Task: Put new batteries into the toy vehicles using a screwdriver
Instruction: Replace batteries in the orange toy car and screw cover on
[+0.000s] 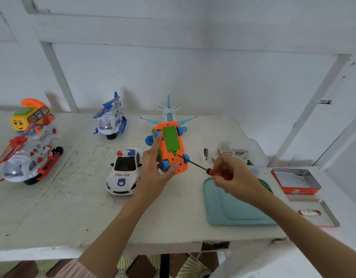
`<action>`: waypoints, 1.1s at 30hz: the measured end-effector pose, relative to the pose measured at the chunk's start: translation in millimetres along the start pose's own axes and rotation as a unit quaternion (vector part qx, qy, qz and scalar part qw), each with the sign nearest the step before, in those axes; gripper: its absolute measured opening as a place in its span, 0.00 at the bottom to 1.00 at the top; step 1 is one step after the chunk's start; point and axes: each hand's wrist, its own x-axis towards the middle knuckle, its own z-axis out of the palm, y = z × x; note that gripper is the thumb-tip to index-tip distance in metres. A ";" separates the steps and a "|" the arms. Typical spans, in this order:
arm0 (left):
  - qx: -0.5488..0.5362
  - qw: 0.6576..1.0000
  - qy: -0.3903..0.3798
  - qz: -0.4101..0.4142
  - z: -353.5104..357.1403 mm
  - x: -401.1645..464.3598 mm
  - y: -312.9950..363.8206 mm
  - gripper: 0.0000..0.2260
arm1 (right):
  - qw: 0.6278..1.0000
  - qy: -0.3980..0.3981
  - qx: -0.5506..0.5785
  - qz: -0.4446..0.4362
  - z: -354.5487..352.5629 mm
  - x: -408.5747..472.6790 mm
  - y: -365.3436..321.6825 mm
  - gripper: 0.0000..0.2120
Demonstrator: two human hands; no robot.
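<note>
The left hand (155, 171) grasps an orange plastic toy car with blue wheels (172, 147), holding it above the worn white table (73, 207) with its underside turned up toward the camera, so the green rectangular battery cover (170, 139) shows, still seated in place. The right hand (235, 177) is clenched around the red handle of a small screwdriver with a thin dark shaft (201, 167), whose tip meets the car's underside just below the cover's tab, where a fastening screw presumably sits; the screw itself is too small to make out. The step in hand looks like loosening the cover. Next, the tip has to sit squarely in the screw head while the left hand keeps the car steady, and then the cover must come off before cells can go in. The loose white batteries (232, 153) lie to the right at the back of the table, beyond a pale teal silicone mat (233, 207). A white police car (124, 171) stands just beside the left hand.
</note>
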 end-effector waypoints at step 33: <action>0.101 0.992 -0.023 0.068 16.1 -13.1 -23.8 0.37 | 0.994 0.054 -0.092 -0.004 6.2 -0.6 15.0 0.08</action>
